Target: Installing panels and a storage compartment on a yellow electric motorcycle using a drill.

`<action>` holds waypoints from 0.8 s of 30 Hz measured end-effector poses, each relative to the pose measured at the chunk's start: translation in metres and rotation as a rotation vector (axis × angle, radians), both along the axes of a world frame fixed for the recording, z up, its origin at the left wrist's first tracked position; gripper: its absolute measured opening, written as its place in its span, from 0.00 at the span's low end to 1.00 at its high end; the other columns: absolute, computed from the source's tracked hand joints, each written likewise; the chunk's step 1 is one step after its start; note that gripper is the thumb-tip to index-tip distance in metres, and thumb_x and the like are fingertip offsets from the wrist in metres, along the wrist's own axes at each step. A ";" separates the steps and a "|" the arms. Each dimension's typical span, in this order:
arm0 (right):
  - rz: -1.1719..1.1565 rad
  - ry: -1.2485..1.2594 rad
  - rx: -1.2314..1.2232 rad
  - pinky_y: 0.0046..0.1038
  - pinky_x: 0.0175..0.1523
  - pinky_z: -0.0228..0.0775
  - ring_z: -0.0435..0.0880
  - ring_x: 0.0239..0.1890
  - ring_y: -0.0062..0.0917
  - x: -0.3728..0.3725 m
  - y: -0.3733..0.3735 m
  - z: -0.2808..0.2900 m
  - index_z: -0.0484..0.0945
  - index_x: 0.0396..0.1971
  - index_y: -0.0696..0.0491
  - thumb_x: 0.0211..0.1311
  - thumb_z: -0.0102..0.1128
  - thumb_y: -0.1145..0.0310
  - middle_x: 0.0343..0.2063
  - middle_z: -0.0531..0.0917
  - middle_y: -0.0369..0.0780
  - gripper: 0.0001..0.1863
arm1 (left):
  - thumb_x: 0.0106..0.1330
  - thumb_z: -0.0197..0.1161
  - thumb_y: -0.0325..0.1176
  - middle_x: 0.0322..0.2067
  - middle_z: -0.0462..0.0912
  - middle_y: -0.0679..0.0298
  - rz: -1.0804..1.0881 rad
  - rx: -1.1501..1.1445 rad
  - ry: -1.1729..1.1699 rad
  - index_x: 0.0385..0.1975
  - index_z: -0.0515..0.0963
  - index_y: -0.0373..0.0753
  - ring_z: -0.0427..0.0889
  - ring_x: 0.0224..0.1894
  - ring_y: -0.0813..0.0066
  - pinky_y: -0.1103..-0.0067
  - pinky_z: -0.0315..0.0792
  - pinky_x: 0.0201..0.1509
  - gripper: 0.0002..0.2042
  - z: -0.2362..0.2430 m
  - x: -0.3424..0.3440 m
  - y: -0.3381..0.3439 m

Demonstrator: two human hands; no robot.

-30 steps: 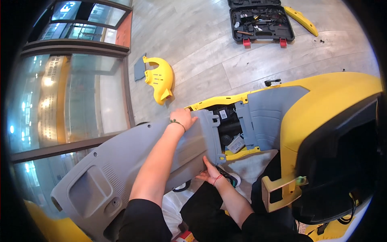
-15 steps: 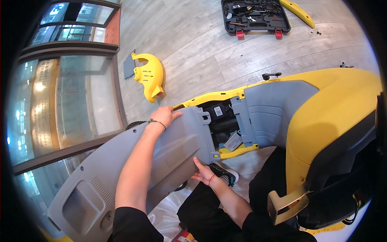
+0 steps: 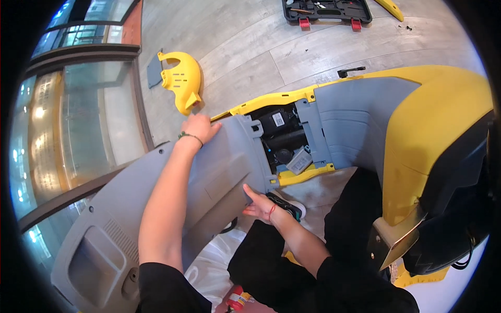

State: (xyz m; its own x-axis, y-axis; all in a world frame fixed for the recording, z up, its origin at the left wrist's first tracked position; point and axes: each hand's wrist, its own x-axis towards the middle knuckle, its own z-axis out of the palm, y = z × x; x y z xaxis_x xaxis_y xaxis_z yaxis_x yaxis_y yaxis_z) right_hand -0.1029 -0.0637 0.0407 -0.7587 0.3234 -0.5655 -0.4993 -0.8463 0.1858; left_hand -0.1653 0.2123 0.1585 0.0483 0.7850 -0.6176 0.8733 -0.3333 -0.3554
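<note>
A large grey plastic cover panel point(image 3: 219, 161) lies across the lower left of a yellow-and-grey machine. My left hand point(image 3: 201, 129) is closed over the panel's far edge, fingers curled down past it. At the near edge my right hand point(image 3: 259, 205) grips with the thumb on top and the fingers partly beneath. Right of the panel is an open bay point(image 3: 282, 138) in a yellow frame point(image 3: 274, 100), showing black parts and a silver labelled box point(image 3: 299, 160). The panel's end tabs stand apart from the grey crosspiece point(image 3: 315, 130) across that bay.
A yellow curved cover point(image 3: 183, 78) lies on the wood-look floor near the glass door point(image 3: 99, 104). Far off sit an open black tool case point(image 3: 326, 11) and a yellow strip point(image 3: 390, 9). A metal bracket point(image 3: 399, 240) juts out at right, beside my legs.
The panel has shifted left with both hands on it, and the gap to the crosspiece has widened, baring more of the bay. The whole view has also moved somewhat.
</note>
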 end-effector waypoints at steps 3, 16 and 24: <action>0.016 -0.014 -0.001 0.34 0.59 0.64 0.72 0.54 0.32 0.012 0.009 0.008 0.61 0.59 0.56 0.48 0.59 0.34 0.54 0.70 0.43 0.47 | 0.54 0.57 0.58 0.47 0.77 0.52 -0.242 0.215 -0.067 0.47 0.75 0.43 0.76 0.48 0.53 0.66 0.69 0.51 0.28 -0.008 0.020 -0.011; -0.329 0.121 -0.174 0.39 0.54 0.67 0.73 0.52 0.32 0.000 -0.012 -0.017 0.63 0.57 0.51 0.55 0.58 0.43 0.52 0.71 0.40 0.36 | 0.35 0.61 0.73 0.51 0.73 0.47 0.142 -0.433 0.111 0.53 0.68 0.30 0.73 0.54 0.57 0.71 0.66 0.57 0.53 -0.021 0.029 0.034; -0.365 -0.230 -0.036 0.37 0.51 0.66 0.73 0.51 0.26 -0.019 -0.022 -0.038 0.63 0.56 0.49 0.61 0.58 0.56 0.53 0.71 0.35 0.27 | 0.38 0.61 0.72 0.45 0.78 0.48 0.075 -0.372 0.120 0.45 0.75 0.30 0.77 0.48 0.57 0.72 0.70 0.51 0.47 -0.025 0.029 0.033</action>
State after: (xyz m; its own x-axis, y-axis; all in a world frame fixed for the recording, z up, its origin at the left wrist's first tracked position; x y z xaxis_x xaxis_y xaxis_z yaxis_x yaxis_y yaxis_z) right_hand -0.1220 -0.0855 0.0023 -0.4509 0.5241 -0.7225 -0.7966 -0.6014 0.0609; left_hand -0.1367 0.2454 0.1332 -0.0909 0.5050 -0.8583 0.8596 -0.3953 -0.3236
